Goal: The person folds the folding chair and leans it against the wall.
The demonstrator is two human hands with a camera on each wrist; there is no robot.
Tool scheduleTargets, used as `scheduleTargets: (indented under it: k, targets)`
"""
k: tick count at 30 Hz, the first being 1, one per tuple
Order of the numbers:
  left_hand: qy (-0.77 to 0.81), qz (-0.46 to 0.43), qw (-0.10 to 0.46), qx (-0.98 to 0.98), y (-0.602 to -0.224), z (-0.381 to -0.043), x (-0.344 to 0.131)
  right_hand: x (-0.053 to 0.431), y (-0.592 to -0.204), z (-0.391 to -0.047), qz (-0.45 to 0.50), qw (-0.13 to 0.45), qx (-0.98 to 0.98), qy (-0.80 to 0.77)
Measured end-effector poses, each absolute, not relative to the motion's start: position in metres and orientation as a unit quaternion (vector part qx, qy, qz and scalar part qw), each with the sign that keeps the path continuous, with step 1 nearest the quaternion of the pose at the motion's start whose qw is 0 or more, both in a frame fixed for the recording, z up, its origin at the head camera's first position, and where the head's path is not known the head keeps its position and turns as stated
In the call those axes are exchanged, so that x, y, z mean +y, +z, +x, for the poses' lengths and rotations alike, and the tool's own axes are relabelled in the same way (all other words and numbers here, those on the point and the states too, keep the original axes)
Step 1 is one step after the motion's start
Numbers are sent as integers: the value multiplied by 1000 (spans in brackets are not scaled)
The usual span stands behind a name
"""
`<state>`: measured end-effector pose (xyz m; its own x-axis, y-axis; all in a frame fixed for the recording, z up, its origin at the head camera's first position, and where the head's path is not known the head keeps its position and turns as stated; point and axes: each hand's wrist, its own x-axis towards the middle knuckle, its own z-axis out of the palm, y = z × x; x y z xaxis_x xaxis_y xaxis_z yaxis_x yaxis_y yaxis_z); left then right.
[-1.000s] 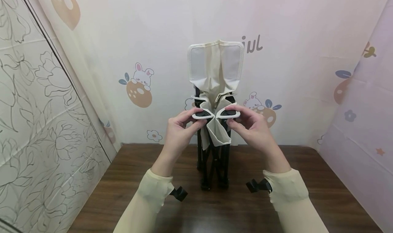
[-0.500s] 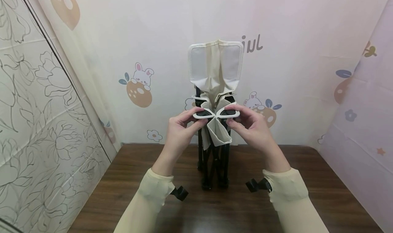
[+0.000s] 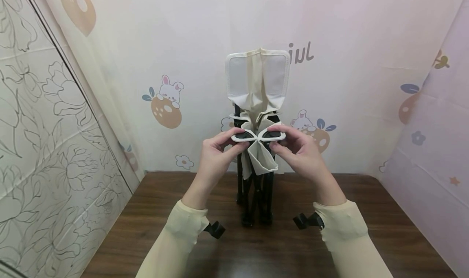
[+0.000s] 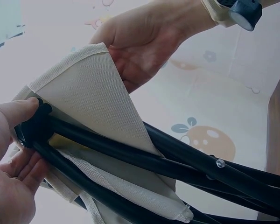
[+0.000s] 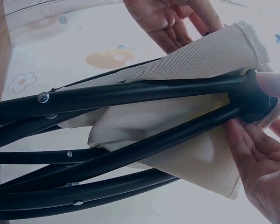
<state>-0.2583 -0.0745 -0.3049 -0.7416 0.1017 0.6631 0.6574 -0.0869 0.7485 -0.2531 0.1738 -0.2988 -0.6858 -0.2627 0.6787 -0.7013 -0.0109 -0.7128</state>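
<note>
A partly folded small camp chair, with a cream fabric seat and backrest (image 3: 239,76) and black tubular legs (image 3: 269,196), stands upright on the wooden table. My left hand (image 3: 217,152) grips the left front seat corner between thumb and fingers. Its twin, the right front corner, is pinched by my right hand (image 3: 303,151). The two corners nearly meet, and the seat fabric (image 3: 261,160) sags folded between them. In the left wrist view the thumb presses a black plastic corner joint (image 4: 36,123). A matching joint (image 5: 252,98) sits under my right thumb in the right wrist view.
The brown wooden table (image 3: 157,229) extends around the chair legs. Close behind the chair hangs a pale printed curtain (image 3: 198,46). A floral panel (image 3: 55,127) borders the left side. Black wrist devices (image 3: 215,230) stick out below both cuffs.
My left hand and the left front corner have shifted very slightly to the right. The grip of both hands stays the same.
</note>
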Motion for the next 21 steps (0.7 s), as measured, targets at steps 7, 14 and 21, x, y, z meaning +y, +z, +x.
scheduleTargets:
  k: [7,14,21]
  targets:
    - [-665,-301,209,-651,-305,-260,-75,173,-299,-253,354,174,-682,617]
    - [-665,-303,209,-650,-304,-260,-74,171,-298,-254,350,174,-690,609]
    - [-667,-306,208,-647,-305,-262,-75,171,-298,-254,352,175,-692,606]
